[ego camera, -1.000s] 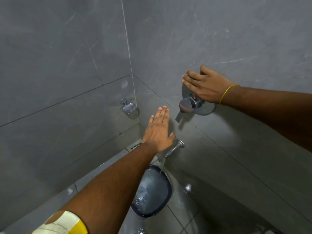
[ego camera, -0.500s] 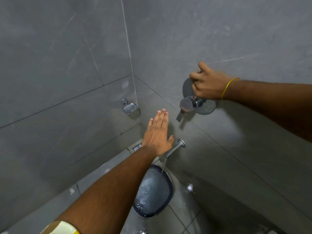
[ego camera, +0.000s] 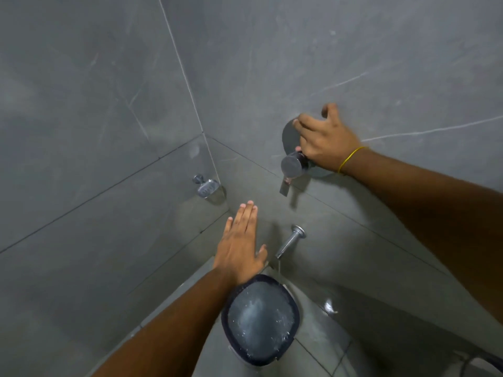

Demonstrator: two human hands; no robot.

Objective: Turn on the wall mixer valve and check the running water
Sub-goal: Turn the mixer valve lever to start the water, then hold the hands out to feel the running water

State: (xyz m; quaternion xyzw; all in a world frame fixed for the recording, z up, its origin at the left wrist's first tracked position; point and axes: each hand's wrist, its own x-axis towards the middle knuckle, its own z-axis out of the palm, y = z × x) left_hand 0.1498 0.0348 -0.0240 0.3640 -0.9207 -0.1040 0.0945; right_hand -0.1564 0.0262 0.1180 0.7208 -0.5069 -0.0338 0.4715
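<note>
While the right hand (ego camera: 326, 144) now loosens from a fist to spread fingers above the mixer valve (ego camera: 292, 165), water runs from the spout (ego camera: 288, 242) into the bucket (ego camera: 260, 319). The left hand (ego camera: 241, 246), flat and open, waits beside the stream, not yet touching it; a soap dish (ego camera: 208, 187) hangs clear.

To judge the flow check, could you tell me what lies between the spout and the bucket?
In the head view, only a thin water stream falls from spout to bucket.

two hands (ego camera: 241, 247), one mixer valve (ego camera: 292, 165), one spout (ego camera: 290, 240), one bucket (ego camera: 260, 319), one soap dish (ego camera: 207, 187).
</note>
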